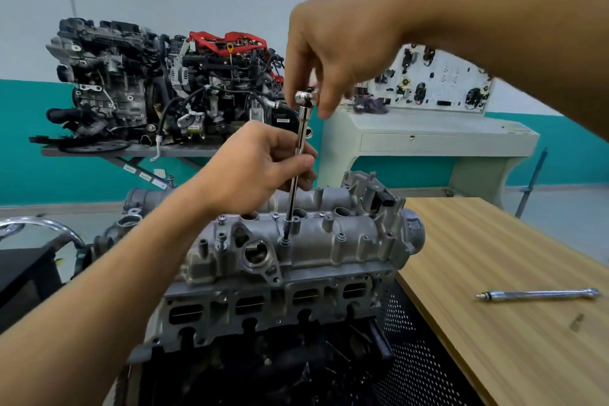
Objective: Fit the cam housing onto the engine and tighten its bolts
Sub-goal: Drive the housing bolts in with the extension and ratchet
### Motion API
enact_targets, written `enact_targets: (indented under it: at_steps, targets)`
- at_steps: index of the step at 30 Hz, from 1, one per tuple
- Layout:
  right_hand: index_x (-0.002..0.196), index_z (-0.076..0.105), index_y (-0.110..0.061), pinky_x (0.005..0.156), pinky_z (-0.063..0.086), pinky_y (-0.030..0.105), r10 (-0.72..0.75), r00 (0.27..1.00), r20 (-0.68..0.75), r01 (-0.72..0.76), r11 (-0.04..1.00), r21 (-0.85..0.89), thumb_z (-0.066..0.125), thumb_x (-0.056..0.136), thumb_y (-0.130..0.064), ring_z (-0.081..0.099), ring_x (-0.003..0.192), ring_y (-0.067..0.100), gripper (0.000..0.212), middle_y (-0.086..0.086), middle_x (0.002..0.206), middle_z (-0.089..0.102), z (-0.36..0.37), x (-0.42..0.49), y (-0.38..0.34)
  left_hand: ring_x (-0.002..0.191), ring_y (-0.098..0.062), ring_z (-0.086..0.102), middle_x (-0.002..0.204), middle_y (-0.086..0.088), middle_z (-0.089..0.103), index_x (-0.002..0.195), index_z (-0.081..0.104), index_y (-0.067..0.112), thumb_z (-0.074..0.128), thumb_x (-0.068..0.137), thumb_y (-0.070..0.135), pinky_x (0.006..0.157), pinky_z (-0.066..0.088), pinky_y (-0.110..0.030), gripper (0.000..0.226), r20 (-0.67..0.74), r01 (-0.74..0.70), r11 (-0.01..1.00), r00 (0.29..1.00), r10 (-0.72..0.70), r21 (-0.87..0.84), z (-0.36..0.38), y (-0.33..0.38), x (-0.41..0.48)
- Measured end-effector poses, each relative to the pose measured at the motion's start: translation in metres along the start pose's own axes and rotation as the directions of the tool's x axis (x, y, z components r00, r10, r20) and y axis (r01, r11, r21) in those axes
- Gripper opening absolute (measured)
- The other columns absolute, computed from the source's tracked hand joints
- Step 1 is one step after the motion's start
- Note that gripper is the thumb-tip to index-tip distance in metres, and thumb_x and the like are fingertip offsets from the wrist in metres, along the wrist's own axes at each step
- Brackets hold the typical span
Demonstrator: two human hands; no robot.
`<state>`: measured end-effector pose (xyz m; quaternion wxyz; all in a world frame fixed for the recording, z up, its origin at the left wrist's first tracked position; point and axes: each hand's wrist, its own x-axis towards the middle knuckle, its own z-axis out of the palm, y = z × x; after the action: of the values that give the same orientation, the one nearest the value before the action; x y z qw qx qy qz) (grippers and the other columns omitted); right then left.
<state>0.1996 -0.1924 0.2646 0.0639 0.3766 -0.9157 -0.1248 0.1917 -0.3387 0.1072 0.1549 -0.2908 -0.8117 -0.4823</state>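
Observation:
The grey aluminium cam housing [333,237] sits on top of the engine [263,303] in the middle of the view. A long chrome extension bar [298,155] stands nearly upright, its lower tip in a bolt hole [285,238] on the housing's near side. My left hand [260,168] is shut around the middle of the bar. My right hand [336,53] pinches the chrome head [304,97] at the bar's top from above. Several bolt heads [222,218] stick up along the housing.
A wooden bench [514,247] at the right carries a second chrome extension bar [537,294]. Two other engines [158,82] stand on a stand behind. A grey console with a white electrical panel [435,82] is at the back right. Black perforated metal [425,349] borders the engine.

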Motion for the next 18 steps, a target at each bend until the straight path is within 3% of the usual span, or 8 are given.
enact_targets:
  at_steps: [3,5,7,9,11,15,18]
  targets:
    - [0.109,0.074,-0.036,0.077,0.058,0.032,-0.105,0.988,-0.113,0.105,0.994,-0.006,0.086,0.074,-0.025,0.069,0.074,0.004,0.039,-0.016,0.080,0.075,0.006,0.000,0.003,0.086,-0.020,0.077,0.090,-0.008,0.079,0.107,0.069,0.003,0.060,0.098,0.009,0.074,0.061,-0.025,0.015,0.104,0.071,0.994,0.993,-0.062,-0.087,-0.007,0.002,0.001]
    - [0.105,0.076,-0.029,0.062,0.052,0.020,-0.056,0.997,-0.050,0.059,0.996,0.063,0.084,0.074,-0.035,0.070,0.063,0.005,0.033,-0.011,0.066,0.073,0.004,-0.003,0.007,0.080,-0.017,0.077,0.086,-0.003,0.079,0.103,0.072,0.008,0.065,0.096,0.016,0.072,0.061,-0.027,0.013,0.014,0.044,0.999,0.999,-0.044,0.000,0.000,0.002,0.000]
    - [0.082,0.076,-0.020,0.049,0.042,0.015,0.011,1.000,0.012,-0.012,0.998,0.059,0.077,0.078,-0.049,0.059,0.043,0.004,0.029,-0.008,0.050,0.065,0.001,-0.004,0.009,0.068,-0.016,0.076,0.076,-0.002,0.078,0.093,0.075,0.012,0.072,0.092,0.021,0.067,0.063,-0.032,0.010,-0.146,-0.001,0.996,0.989,0.014,0.086,0.011,0.000,-0.002]
    - [0.063,0.070,-0.015,0.047,0.039,0.020,0.071,0.997,0.029,-0.072,0.997,0.040,0.068,0.081,-0.060,0.048,0.037,0.007,0.048,-0.006,0.046,0.062,0.002,0.000,0.011,0.060,-0.015,0.074,0.069,-0.001,0.076,0.087,0.075,0.014,0.074,0.091,0.023,0.063,0.063,-0.035,0.010,-0.252,-0.009,0.993,0.967,0.039,0.119,0.019,-0.002,-0.002]
    - [0.058,0.067,-0.014,0.054,0.043,0.027,0.108,0.994,0.027,-0.108,0.994,-0.002,0.066,0.082,-0.062,0.050,0.040,0.010,0.054,-0.005,0.050,0.065,0.005,0.005,0.010,0.057,-0.013,0.073,0.067,0.001,0.075,0.087,0.075,0.015,0.072,0.092,0.023,0.061,0.063,-0.036,0.011,-0.281,0.002,0.993,0.959,0.032,0.121,0.019,-0.003,0.000]
    - [0.083,0.073,-0.034,0.072,0.053,0.029,-0.038,0.999,-0.017,0.038,0.999,0.007,0.082,0.080,-0.032,0.065,0.060,-0.006,0.010,-0.010,0.075,0.075,0.003,-0.002,0.003,0.060,-0.014,0.074,0.070,0.001,0.075,0.090,0.073,0.014,0.067,0.096,0.021,0.063,0.063,-0.034,0.011,-0.186,0.008,0.989,0.982,0.020,0.151,0.014,0.000,0.002]
    - [0.111,0.074,-0.035,0.082,0.054,0.026,-0.168,0.975,-0.148,0.168,0.986,-0.009,0.084,0.078,-0.022,0.062,0.073,-0.012,0.037,-0.015,0.089,0.075,0.011,-0.002,0.009,0.065,-0.015,0.075,0.074,-0.004,0.076,0.094,0.071,0.012,0.064,0.097,0.017,0.061,0.061,-0.027,0.009,-0.109,0.009,0.991,0.994,0.006,0.135,0.009,0.005,0.002]
